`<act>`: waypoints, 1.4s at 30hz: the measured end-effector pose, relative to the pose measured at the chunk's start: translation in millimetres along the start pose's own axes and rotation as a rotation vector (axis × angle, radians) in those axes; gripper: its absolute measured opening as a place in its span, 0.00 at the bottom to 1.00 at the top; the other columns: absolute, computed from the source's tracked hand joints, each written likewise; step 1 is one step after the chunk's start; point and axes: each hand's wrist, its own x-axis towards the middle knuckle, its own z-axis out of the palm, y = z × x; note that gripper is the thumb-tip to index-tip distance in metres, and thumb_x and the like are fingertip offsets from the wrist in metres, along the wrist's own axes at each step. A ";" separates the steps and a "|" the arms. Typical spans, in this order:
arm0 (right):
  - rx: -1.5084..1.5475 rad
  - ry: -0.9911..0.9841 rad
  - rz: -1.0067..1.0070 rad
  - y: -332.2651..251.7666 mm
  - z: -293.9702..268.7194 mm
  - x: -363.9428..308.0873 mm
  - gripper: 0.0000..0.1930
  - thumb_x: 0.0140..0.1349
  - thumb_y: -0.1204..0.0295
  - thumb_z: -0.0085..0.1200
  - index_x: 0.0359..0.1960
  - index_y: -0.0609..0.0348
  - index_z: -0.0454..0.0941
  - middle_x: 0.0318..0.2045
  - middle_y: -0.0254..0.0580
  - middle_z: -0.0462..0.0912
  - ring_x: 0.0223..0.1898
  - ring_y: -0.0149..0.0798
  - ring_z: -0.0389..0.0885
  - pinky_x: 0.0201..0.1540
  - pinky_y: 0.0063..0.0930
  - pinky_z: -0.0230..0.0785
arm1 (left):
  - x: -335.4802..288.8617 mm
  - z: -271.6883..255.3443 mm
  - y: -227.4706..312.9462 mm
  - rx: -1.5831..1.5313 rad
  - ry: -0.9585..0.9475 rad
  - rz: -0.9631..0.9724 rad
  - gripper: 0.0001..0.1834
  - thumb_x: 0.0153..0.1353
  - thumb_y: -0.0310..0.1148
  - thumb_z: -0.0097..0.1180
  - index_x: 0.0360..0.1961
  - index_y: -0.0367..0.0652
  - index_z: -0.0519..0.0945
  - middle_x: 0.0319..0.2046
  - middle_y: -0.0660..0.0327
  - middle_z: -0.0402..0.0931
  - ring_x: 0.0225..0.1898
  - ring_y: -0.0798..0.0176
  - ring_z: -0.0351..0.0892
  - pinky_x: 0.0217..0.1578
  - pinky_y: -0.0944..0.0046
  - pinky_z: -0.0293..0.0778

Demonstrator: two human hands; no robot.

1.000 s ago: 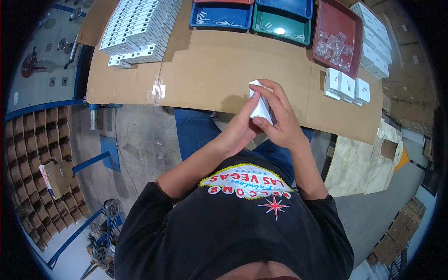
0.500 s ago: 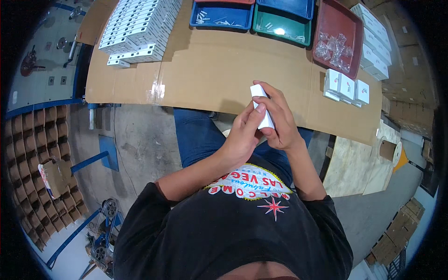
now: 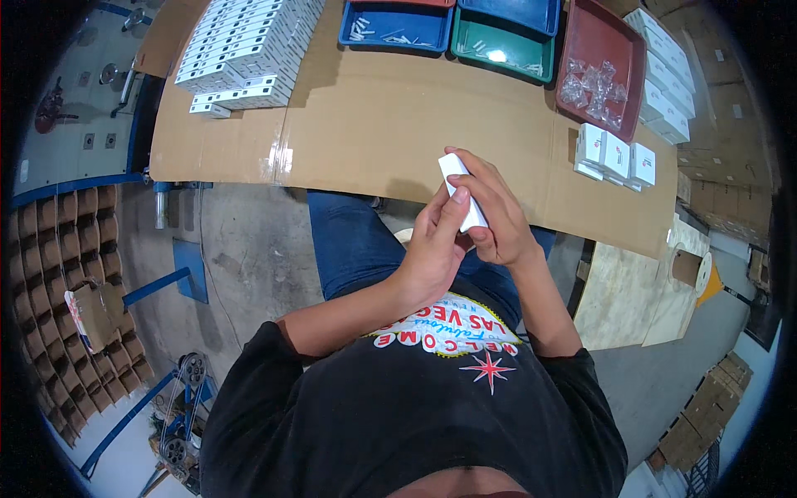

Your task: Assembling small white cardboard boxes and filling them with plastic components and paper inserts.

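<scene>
A small white box is held between my two hands, tilted, just over the near edge of the cardboard-covered table. My left hand is closed on its lower left side, thumb pressed along the face. My right hand wraps the other side, with its fingers reaching over the top end and across the box. The box's underside and far face are hidden by my fingers.
Stacked white boxes stand at the back left. Blue and green trays hold small white pieces; a dark red tray holds clear plastic bags. Several white boxes sit at the right edge.
The white box has tipped slightly to the left in my hands, its upper end shifting left. Both hands keep their hold on it.
</scene>
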 end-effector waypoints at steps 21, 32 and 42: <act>0.199 0.122 0.352 -33.0 -3.4 18.2 0.46 0.67 0.36 0.53 0.72 0.64 0.68 0.74 0.63 0.64 0.76 0.59 0.63 0.76 0.49 0.54 | 13.2 -27.1 15.0 0.524 -0.114 0.525 0.47 0.67 0.43 0.65 0.80 0.43 0.52 0.70 0.50 0.59 0.72 0.54 0.62 0.70 0.51 0.64; 0.177 0.105 0.231 -43.4 19.4 15.2 0.28 0.73 0.62 0.57 0.68 0.68 0.73 0.71 0.63 0.69 0.70 0.59 0.72 0.70 0.44 0.64 | 16.8 -58.4 1.1 0.861 -0.174 0.821 0.52 0.65 0.60 0.64 0.76 0.34 0.59 0.69 0.40 0.60 0.70 0.41 0.65 0.68 0.48 0.68; 0.161 0.056 0.178 -52.6 11.7 20.9 0.34 0.79 0.50 0.42 0.71 0.70 0.68 0.72 0.63 0.67 0.71 0.60 0.69 0.72 0.47 0.60 | 8.7 -50.4 2.5 0.977 -0.125 1.021 0.50 0.62 0.53 0.70 0.74 0.34 0.60 0.68 0.39 0.63 0.67 0.41 0.68 0.64 0.48 0.68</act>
